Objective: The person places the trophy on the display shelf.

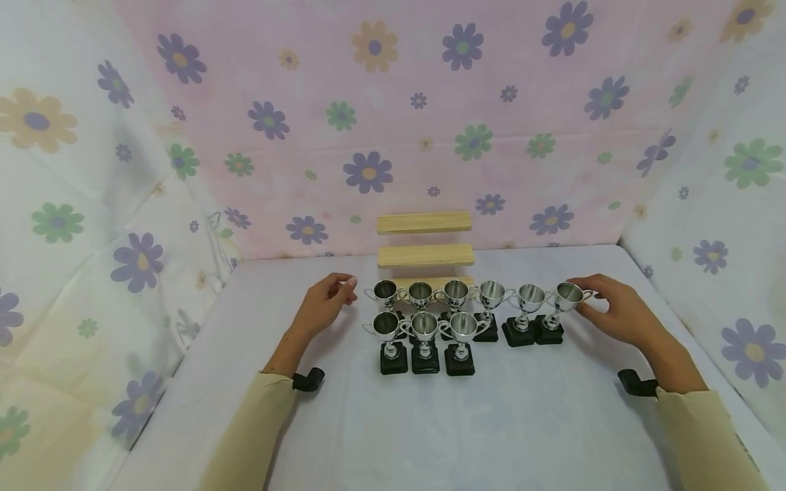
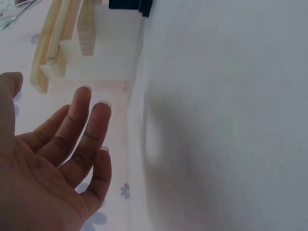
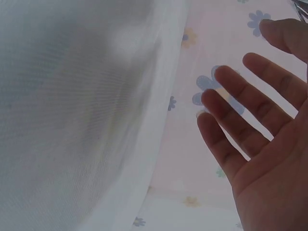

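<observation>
Right of rack [image 1: 425, 256]: right hand [image 1: 614, 310], fingers spread, flanked end cup [image 1: 569, 294]; nudging risked toppling it.
Left of rack: left hand [image 1: 323, 303] hung loose, empty.

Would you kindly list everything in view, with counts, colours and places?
Trophy cups: nine, silver and black, six in the back row, three in front
Wooden boards: three, pale, behind the cups
Table: one, white, beneath the cups
Flowered hangings: number unclear, pink at back, white at sides
Wrist fittings: two, black, one at each wrist
Sleeves: two, beige, on the forearms
Left hand: one, left of the cups
Right hand: one, beside the rightmost cup
</observation>
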{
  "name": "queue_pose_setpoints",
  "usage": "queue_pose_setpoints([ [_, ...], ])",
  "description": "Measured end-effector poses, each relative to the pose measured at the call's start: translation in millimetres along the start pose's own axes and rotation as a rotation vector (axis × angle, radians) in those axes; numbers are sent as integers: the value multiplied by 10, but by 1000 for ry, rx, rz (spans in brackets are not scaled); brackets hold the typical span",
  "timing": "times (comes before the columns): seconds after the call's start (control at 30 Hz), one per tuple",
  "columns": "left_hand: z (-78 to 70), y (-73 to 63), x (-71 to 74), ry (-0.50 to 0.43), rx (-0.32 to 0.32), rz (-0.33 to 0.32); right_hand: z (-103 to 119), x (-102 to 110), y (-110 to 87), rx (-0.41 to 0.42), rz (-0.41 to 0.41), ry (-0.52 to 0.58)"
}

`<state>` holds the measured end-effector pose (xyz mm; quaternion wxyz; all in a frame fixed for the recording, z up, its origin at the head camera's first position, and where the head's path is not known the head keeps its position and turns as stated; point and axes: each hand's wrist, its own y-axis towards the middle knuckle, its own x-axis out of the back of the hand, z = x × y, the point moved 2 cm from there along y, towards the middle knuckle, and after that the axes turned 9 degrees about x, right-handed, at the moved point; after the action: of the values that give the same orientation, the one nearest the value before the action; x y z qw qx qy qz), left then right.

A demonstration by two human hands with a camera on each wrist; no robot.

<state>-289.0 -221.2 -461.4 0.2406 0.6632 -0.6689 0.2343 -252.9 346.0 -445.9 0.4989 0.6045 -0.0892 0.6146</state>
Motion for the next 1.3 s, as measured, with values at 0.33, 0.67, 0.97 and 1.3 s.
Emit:
queue_pose_setpoints([
  [0.33, -97, 53, -207, -79, -28, 99, 18, -9, -15, 107, -6, 178],
  [0.67, -97, 36, -324, -145, -25, 172, 46, -53, -48, 65, 51, 269],
  [0.97, -80, 69, -402, -191, -25, 196, 44, -149, -99, -70, 111, 400],
  [1.3, -29, 79, -470, -273, 0, 211, 82, -273, -40, -49, 138, 503],
])
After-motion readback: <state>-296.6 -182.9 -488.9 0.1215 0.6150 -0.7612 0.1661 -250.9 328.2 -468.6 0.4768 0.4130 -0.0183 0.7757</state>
